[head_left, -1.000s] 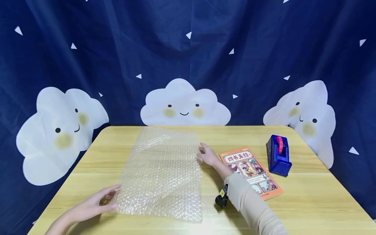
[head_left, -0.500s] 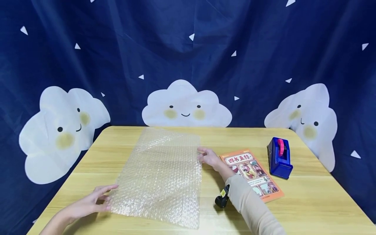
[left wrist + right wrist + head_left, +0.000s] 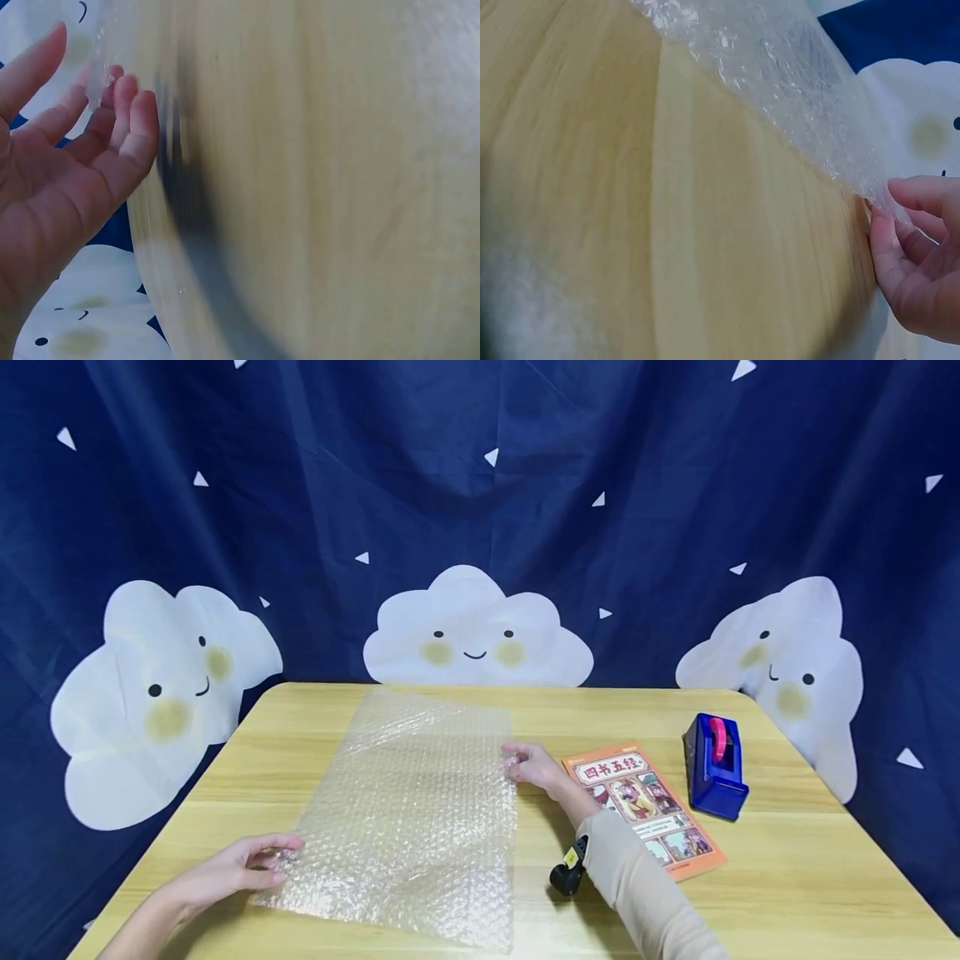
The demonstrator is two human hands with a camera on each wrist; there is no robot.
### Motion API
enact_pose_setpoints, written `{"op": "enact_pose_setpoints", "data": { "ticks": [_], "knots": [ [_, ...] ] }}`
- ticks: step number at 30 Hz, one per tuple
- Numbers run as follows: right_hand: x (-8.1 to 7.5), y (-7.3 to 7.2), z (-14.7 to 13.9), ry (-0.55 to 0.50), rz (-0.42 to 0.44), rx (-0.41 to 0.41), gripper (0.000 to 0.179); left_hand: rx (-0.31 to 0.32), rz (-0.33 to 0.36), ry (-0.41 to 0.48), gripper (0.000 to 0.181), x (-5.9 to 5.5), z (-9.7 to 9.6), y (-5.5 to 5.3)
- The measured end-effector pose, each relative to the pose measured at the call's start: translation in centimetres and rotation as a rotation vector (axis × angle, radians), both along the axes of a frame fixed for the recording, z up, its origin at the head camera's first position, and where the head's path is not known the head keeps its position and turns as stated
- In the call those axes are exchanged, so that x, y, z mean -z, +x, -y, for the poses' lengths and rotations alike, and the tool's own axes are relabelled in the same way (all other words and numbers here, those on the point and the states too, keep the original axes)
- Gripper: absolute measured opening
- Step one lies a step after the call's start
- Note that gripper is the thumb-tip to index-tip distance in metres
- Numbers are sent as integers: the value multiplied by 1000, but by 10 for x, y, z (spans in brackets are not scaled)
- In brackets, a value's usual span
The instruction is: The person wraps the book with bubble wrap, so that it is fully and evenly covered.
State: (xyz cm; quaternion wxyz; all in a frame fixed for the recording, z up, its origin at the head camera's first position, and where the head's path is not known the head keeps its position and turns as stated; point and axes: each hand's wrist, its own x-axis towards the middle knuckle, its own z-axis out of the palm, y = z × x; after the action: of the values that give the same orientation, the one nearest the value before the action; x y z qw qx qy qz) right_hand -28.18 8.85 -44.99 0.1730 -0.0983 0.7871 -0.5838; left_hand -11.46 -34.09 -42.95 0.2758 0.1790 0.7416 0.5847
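A clear sheet of bubble wrap (image 3: 408,810) spreads over the wooden table (image 3: 810,877) in front of me. My right hand (image 3: 536,768) pinches its right edge between thumb and fingers; the right wrist view shows the wrap (image 3: 780,90) running up to those fingertips (image 3: 885,225). At the near left corner, my left hand (image 3: 225,872) has its thumb and fingers spread around the edge. In the left wrist view the left hand's thumb stands apart from its loosely bent fingers (image 3: 142,120), and a bit of wrap (image 3: 97,82) shows at the fingertips.
Right of the wrap lies an orange comic-style book (image 3: 645,810), partly covered by my right sleeve (image 3: 637,877). Farther right stands a blue tape dispenser (image 3: 716,768) with a pink core. A black wrist camera (image 3: 568,867) hangs at my right wrist. Behind the table hangs a blue cloud-print curtain (image 3: 420,468).
The near end of the bubble wrap has shifted left and toward me, its near left corner now below my left thumb. My right hand has come down slightly onto the right edge.
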Motion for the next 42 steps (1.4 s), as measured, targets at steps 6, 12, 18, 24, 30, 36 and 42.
{"op": "enact_pose_setpoints", "data": {
  "ticks": [6, 12, 18, 24, 30, 36, 42],
  "knots": [
    [0, 3, -2, -12, -18, -20, 54, -7, 26, 10, 55, 1, -3, -2],
    [-1, 5, -1, -1, 22, 18, 55, 14, -40, 10, 62, 6, -4, -7],
    [-1, 10, -1, -2, 59, 47, 55, 11, -110, -28, 62, 9, -5, -11],
    [-3, 15, -4, -17, 74, 69, 54, 11, -169, -68, 59, 9, -3, -17],
    [0, 19, -8, -7, 70, 93, 53, 13, -169, -71, 61, 10, 0, -23],
    [3, 24, -9, 16, 62, 117, 53, 16, -141, -75, 68, 9, 2, -29],
    [1, 28, -11, 3, 67, 132, 55, 12, -133, -63, 74, 9, 3, -33]
  ]
}}
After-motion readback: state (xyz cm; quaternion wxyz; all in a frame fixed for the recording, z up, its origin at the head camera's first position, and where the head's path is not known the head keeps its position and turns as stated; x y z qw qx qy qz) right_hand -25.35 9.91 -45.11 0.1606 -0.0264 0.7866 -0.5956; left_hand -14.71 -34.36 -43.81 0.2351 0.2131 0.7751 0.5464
